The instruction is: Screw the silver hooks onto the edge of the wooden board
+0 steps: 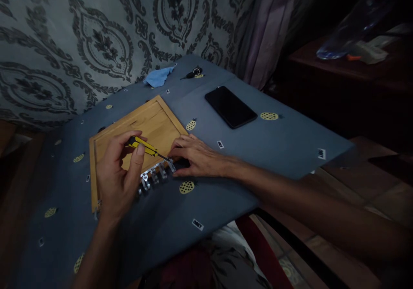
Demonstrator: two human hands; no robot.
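My left hand (pixel 118 175) pinches a small yellow-and-black screwdriver (pixel 144 146) between thumb and fingers, its tip pointing right toward a metal row of hooks (pixel 155 175). This hook rail lies along the front edge of a wooden board (pixel 151 123) on a blue-grey cloth. My right hand (pixel 196 155) rests with its fingers bent down on the right end of the rail, pressing it against the board's corner.
A black phone (pixel 230 107) lies face up to the right of the board. A blue rag (pixel 158 76) and a set of keys (pixel 193 73) sit at the far edge by the patterned wall. The table cloth (pixel 274 147) ends at the right over a tiled floor.
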